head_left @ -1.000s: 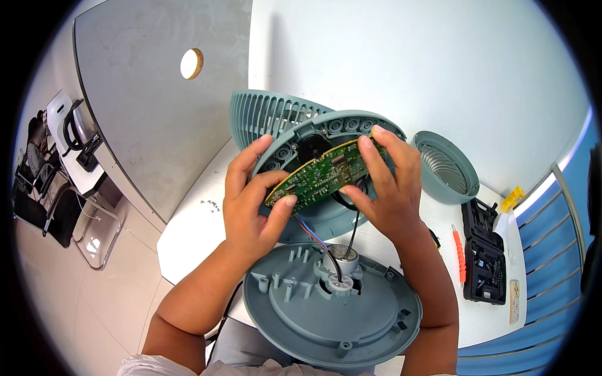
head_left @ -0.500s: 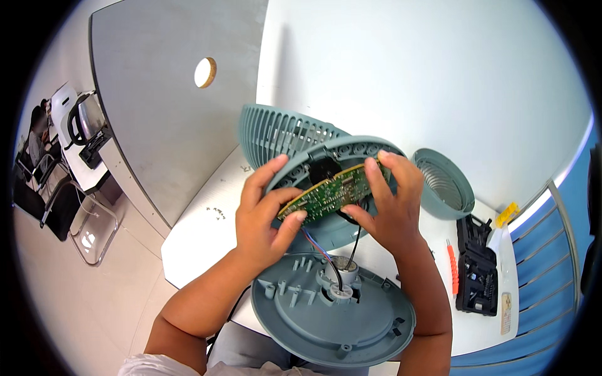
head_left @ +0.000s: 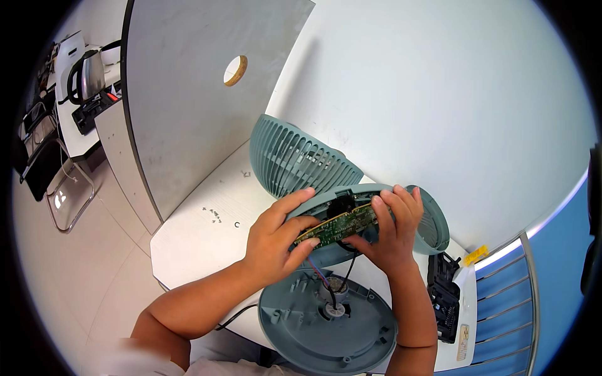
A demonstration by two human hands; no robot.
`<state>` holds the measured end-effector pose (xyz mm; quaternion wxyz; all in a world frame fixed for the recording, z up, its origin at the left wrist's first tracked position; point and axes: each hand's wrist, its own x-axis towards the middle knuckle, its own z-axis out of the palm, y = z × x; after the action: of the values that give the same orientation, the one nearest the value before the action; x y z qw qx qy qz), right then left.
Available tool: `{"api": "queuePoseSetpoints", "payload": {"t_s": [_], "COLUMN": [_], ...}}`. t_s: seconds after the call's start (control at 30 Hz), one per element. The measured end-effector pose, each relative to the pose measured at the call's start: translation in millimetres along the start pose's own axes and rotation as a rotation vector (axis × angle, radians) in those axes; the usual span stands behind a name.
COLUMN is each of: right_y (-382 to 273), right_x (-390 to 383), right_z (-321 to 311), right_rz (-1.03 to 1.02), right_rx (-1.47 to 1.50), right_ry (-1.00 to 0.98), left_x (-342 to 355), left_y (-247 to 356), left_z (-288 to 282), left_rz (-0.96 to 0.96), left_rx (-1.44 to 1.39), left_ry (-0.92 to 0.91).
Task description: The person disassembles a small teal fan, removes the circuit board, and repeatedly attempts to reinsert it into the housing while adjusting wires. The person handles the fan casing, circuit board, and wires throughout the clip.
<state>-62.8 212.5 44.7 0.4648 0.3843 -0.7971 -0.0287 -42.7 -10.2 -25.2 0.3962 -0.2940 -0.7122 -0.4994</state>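
Observation:
A green circuit board (head_left: 338, 227) is held tilted between my two hands, in front of a grey-green round housing (head_left: 332, 195). The fingers of my left hand (head_left: 276, 235) are closed on the board's left end, with one fingertip on the housing rim. At the other end my right hand (head_left: 395, 233) grips the board, fingers on top and thumb below. Red, blue and black wires (head_left: 318, 271) run below the board toward a small round motor (head_left: 335, 291). That motor sits on an oval grey-green base plate (head_left: 326, 341), close to my body.
A slatted fan grille (head_left: 301, 160) stands behind the housing, and a round ribbed cover (head_left: 434, 225) sits at its right. Loose screws (head_left: 215, 216) lie on the white table (head_left: 188, 247). An open black tool case (head_left: 444, 304) is at right. A grey partition (head_left: 182, 106) rises at left.
My view has shifted, so the table things appear moved. The board and housing have tipped and now show more edge-on, still in both hands.

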Motion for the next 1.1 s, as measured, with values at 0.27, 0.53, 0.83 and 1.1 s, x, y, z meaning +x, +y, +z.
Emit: {"api": "queuePoseSetpoints", "payload": {"t_s": [0.27,0.53,0.83,1.1], "right_y": [-3,-1,-10,-7], "right_x": [6,2,8,0], "right_z": [-3,0,-6,-5], "right_rz": [-0.011,-0.040,-0.005,-0.030], "right_rx": [-0.070,-0.066,-0.129,-0.173], "right_ry": [0.005,0.053,0.007,0.008], "left_x": [0,0,-1,-1], "left_y": [0,-1,-2,-1], "left_z": [0,0,2,-2], "left_rz": [0.017,0.037,0.009,-0.004], "left_rx": [0.056,0.009,0.008,-0.010], "left_ry": [0.036,0.044,0.051,0.000]}}
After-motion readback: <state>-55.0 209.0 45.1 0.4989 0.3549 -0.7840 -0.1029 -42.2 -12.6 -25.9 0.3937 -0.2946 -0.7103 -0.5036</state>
